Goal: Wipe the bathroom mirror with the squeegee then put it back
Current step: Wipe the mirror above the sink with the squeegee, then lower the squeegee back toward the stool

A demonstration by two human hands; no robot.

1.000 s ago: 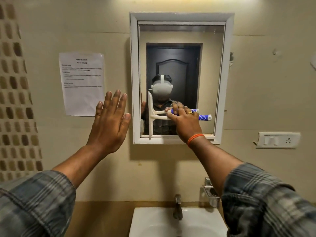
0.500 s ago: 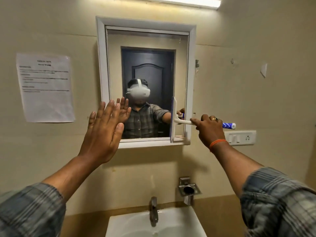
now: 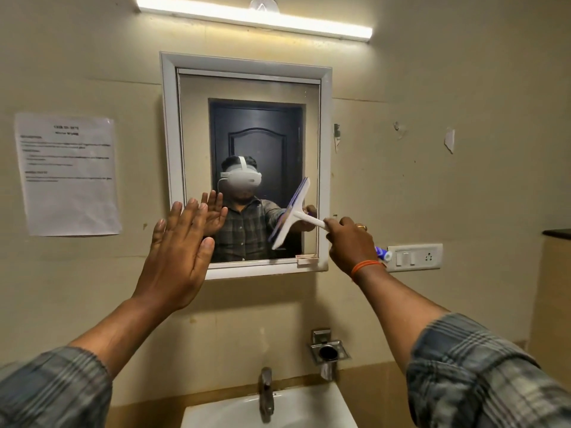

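Note:
A white-framed mirror point(image 3: 325, 149) hangs on the beige wall above the sink. My right hand point(image 3: 350, 244) grips the handle of a white squeegee point(image 3: 292, 213) with a blue handle end. Its blade is tilted and lies against the lower right part of the glass. My left hand point(image 3: 179, 251) is raised flat with fingers spread, in front of the mirror's lower left corner; whether it touches the glass I cannot tell. The mirror reflects a person in a headset and a dark door.
A white sink point(image 3: 309, 409) with a metal tap point(image 3: 266, 393) sits below. A steel soap holder point(image 3: 329, 350) is fixed to the wall right of the tap. A switch plate point(image 3: 415, 257) lies right of the mirror, a paper notice point(image 3: 68, 174) left, a tube light point(image 3: 253, 17) above.
The squeegee travelled from the left part of the glass to the right edge, then tilted from upright and lifted slightly. My view shifted up and back. The left hand stayed raised.

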